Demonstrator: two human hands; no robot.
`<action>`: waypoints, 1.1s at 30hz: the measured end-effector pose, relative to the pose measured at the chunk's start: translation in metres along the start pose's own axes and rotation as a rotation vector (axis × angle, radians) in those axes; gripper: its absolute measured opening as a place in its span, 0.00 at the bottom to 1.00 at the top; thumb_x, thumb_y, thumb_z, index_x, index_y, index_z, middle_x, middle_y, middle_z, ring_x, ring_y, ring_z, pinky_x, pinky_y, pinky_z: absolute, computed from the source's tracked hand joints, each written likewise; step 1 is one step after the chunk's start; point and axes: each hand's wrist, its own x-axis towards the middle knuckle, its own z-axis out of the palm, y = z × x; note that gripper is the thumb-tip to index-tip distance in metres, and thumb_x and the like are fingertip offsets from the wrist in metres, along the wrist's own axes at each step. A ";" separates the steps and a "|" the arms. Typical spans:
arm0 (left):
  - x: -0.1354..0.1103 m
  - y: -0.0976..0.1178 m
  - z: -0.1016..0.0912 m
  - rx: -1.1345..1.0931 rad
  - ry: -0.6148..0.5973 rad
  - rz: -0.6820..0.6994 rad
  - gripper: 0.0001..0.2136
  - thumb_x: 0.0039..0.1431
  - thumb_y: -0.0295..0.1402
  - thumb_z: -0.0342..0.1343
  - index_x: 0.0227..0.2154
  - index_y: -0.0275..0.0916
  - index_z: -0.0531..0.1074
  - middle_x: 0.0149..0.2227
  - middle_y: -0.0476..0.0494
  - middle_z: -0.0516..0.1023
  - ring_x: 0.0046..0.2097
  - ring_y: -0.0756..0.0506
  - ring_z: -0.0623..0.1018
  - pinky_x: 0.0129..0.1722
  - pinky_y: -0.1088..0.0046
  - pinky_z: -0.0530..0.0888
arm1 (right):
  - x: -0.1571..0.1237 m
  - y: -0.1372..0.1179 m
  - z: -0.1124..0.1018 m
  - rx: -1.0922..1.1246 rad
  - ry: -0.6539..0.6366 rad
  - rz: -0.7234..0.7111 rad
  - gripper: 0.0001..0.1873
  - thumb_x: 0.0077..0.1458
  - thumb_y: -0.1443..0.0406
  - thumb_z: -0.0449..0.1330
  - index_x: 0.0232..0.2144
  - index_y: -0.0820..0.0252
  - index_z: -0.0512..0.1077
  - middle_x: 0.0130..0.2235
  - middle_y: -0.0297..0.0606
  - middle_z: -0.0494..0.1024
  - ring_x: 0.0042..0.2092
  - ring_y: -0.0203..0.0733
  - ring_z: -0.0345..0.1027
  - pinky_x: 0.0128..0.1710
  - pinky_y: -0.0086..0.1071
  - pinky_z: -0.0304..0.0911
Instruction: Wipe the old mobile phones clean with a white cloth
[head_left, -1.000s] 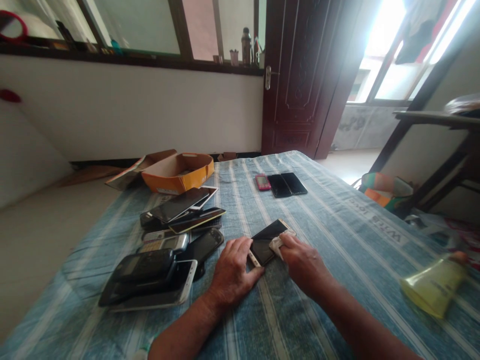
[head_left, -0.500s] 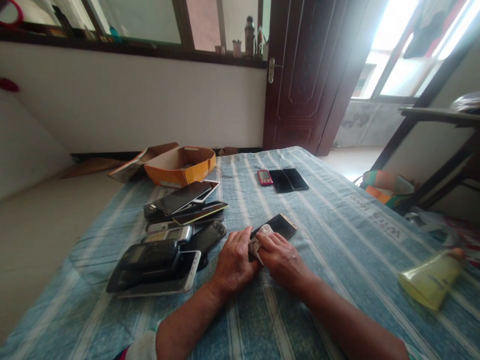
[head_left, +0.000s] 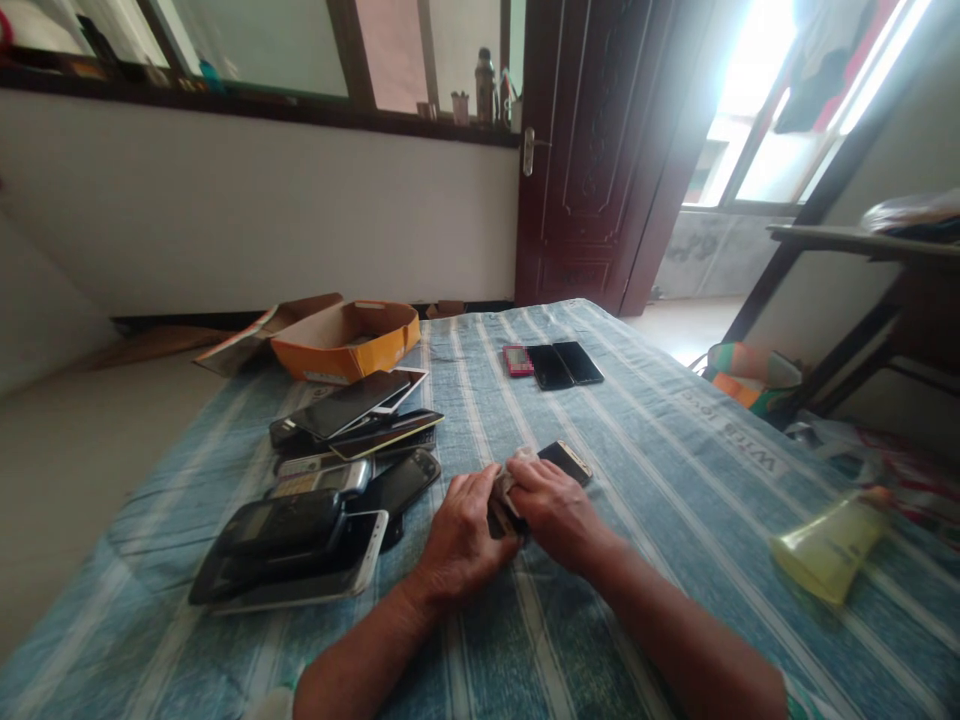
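A smartphone (head_left: 568, 461) with a dark screen and a gold end lies at a slant on the striped cloth, partly covered by both hands. My left hand (head_left: 466, 525) grips its near end, fingers curled along the edge. My right hand (head_left: 553, 505) is closed on a crumpled whitish cloth (head_left: 508, 481) and presses it against the screen. Left of the hands is a heap of phones, among them a silver keypad phone (head_left: 321, 476), a thick black device (head_left: 279, 525) and a white-edged phone (head_left: 373, 550). Several overlap, so some are partly hidden.
An open orange cardboard box (head_left: 349, 358) stands at the table's far left. A pink phone (head_left: 517, 361) and two black phones (head_left: 553, 367) lie side by side at the back. A translucent yellow object (head_left: 829, 548) rests at the right. Beyond is a dark red door (head_left: 585, 150).
My right hand has slid the cloth slightly along the phone's screen, covering more of its middle. My left hand still holds the near end. The whole view has shifted a little.
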 end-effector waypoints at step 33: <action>0.006 -0.003 -0.011 0.042 -0.071 0.082 0.15 0.67 0.40 0.42 0.39 0.38 0.72 0.33 0.43 0.75 0.36 0.44 0.75 0.38 0.66 0.73 | -0.011 -0.011 -0.018 0.129 0.449 -0.043 0.13 0.62 0.75 0.51 0.39 0.66 0.75 0.49 0.49 0.76 0.52 0.48 0.70 0.56 0.45 0.63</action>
